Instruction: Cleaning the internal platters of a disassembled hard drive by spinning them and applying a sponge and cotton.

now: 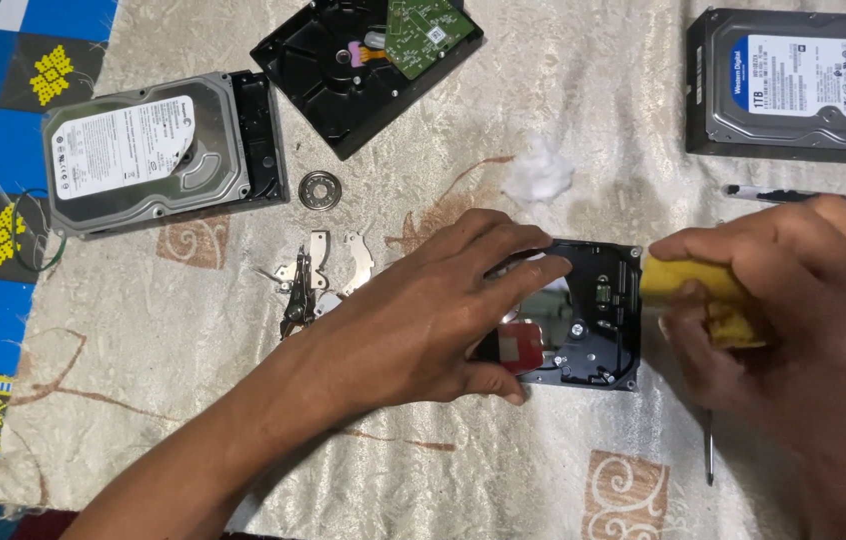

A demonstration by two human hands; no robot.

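Observation:
My left hand (433,310) grips an opened black hard drive case (605,335) lying on the cloth, fingers over its top edge and thumb at its near side; a shiny platter shows under the fingers. My right hand (803,320) is closed around a yellow sponge-like piece (688,285), which sits right beside the case's right edge.
A silver-lidded hard drive (143,150) lies at the far left, an open black drive with a green circuit board (368,65) at the top middle, a labelled drive (793,85) at the top right. Loose metal parts (318,275), a metal ring (320,190), a cotton tuft (540,172) and a thin tool (709,450) lie about.

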